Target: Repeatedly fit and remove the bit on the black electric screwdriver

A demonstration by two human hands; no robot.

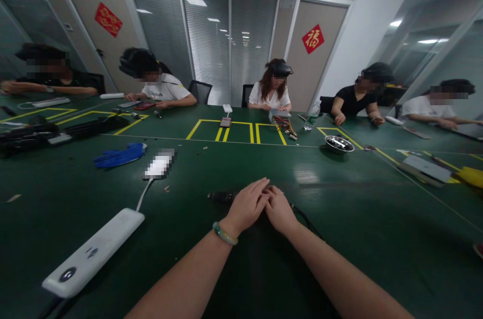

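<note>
My left hand [249,204], with a green and pale bangle at the wrist, reaches in over the green table, fingers together and bent slightly down. Close against it is my right hand [279,210], its fingers curled in; the fingertips of both meet. What lies between or under them is hidden. A black, slim, handle-like thing [221,197] sticks out to the left from behind my left hand. On the right side a thin black cord [309,219] runs from beside my right hand toward my forearm. Whether the two are one piece I cannot tell.
To the left lie a long white power bank-like box [96,251], a cabled phone [159,164] and a blue glove [119,156]. Farther off are a metal bowl [339,144], a water bottle [312,116] and a grey box with wires [279,115]. Several people sit across the table.
</note>
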